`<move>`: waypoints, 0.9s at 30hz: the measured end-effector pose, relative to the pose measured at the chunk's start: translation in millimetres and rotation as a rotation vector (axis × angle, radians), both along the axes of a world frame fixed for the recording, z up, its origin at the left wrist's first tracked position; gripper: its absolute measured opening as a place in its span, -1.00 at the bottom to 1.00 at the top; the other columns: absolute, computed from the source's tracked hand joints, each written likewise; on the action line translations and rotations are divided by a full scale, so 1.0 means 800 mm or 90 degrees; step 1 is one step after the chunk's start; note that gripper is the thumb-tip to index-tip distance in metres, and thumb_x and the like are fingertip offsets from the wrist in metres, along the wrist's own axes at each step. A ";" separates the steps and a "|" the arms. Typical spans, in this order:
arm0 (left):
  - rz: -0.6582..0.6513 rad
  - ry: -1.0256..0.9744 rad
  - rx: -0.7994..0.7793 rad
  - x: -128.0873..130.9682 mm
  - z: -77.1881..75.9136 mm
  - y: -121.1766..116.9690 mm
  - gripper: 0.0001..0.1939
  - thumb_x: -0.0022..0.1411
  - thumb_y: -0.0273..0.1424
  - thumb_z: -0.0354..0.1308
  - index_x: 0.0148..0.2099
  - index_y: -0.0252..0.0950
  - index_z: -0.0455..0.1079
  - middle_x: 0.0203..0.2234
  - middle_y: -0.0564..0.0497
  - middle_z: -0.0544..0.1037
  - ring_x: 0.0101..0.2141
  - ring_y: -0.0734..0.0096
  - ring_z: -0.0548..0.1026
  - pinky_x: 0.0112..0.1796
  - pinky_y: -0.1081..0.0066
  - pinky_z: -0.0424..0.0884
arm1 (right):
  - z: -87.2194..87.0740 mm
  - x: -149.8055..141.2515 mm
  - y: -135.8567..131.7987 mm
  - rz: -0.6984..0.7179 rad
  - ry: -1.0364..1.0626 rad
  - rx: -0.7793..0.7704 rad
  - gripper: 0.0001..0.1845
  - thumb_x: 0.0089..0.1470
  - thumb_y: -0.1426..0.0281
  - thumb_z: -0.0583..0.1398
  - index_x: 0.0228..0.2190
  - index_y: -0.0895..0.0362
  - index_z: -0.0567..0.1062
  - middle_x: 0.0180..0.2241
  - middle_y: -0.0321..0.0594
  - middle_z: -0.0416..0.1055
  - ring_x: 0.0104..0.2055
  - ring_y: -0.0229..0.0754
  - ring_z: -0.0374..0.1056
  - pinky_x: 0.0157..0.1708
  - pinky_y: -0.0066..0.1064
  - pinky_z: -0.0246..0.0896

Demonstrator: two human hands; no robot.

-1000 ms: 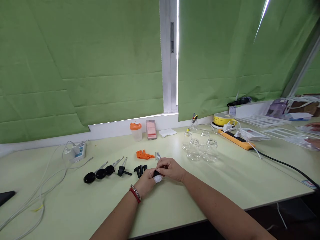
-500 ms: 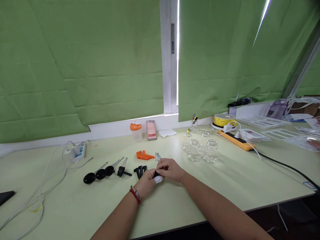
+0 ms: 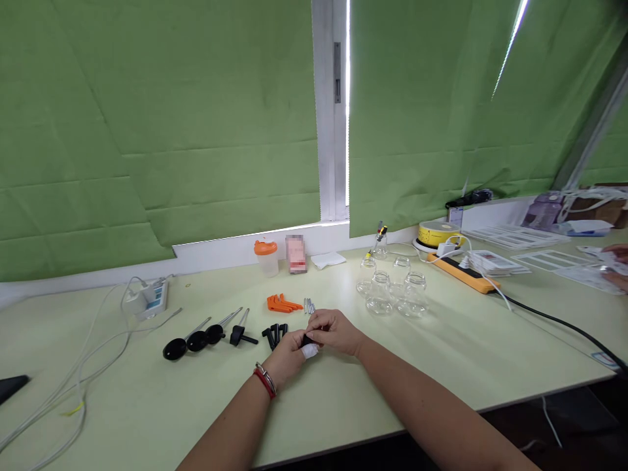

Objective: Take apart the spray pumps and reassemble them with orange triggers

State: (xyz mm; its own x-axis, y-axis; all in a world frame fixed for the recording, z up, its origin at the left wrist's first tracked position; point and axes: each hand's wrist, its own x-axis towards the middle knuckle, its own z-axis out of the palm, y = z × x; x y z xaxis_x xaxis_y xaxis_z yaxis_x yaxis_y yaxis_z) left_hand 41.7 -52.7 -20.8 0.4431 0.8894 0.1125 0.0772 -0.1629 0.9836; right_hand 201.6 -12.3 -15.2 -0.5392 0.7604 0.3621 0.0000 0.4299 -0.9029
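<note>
My left hand (image 3: 288, 353) is closed around a small black part (image 3: 307, 340), mostly hidden by the fingers. My right hand (image 3: 337, 333) pinches the same part from the right. Something white (image 3: 310, 350), perhaps tissue or a wrapping, shows below the fingers at my left hand. Beside that hand lie several black handle-like pieces (image 3: 275, 334). Just beyond the hands are orange crank-like pieces (image 3: 283, 304) and short metal pins (image 3: 309, 305). Farther left lie several black lid-like parts with metal rods, including a round one (image 3: 175, 349) and one with a side arm (image 3: 238, 335).
Clear glass jars (image 3: 380, 294) stand right of the hands, with a screwdriver (image 3: 377, 241) in one behind. An orange power strip (image 3: 464, 273), a white power strip (image 3: 156, 297) with cables and an orange-lidded cup (image 3: 267, 260) stand around. Another person's hand (image 3: 617, 280) is at the right edge.
My hands keep nearly the same pose around the black part. The view has shifted slightly. At the right edge, another person's hands have moved, and papers there have shifted.
</note>
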 end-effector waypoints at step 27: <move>0.045 0.034 -0.018 -0.001 0.000 -0.001 -0.79 0.05 -0.27 0.21 -0.30 -0.31 0.42 -0.23 -0.10 0.54 -0.11 0.22 0.42 -0.01 0.26 0.23 | -0.028 0.011 0.038 -0.274 -0.475 0.220 -0.70 0.00 0.53 0.07 -0.26 0.09 0.53 -0.25 -0.14 0.42 -0.19 -0.13 0.31 -0.21 -0.38 0.12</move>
